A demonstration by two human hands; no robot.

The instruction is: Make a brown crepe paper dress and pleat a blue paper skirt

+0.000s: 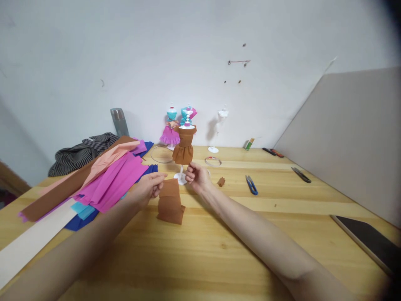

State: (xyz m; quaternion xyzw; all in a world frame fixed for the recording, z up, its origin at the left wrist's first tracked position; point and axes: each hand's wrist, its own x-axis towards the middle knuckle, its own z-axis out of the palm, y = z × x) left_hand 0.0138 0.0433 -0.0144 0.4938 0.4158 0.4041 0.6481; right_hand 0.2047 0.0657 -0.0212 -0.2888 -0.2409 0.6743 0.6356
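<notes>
A miniature dress-form mannequin on a white stand wears a brown crepe-paper dress with a folded top band and a gathered skirt. At the skirt's lower right edge is my right hand, its thumb and fingers pinched together on the hem. Left of the stand, my left hand is closed, thumb and index finger pressed together; whatever is between them cannot be made out. Brown crepe-paper pieces lie flat on the table just below and right of it. A small brown scrap rests right of my right hand.
Crepe-paper sheets, including a magenta one, pile up at left beside striped cloth and a bottle. Behind stand dressed mannequins and a white one. Thread snips, pliers-like tool and dark tablet-like object lie right.
</notes>
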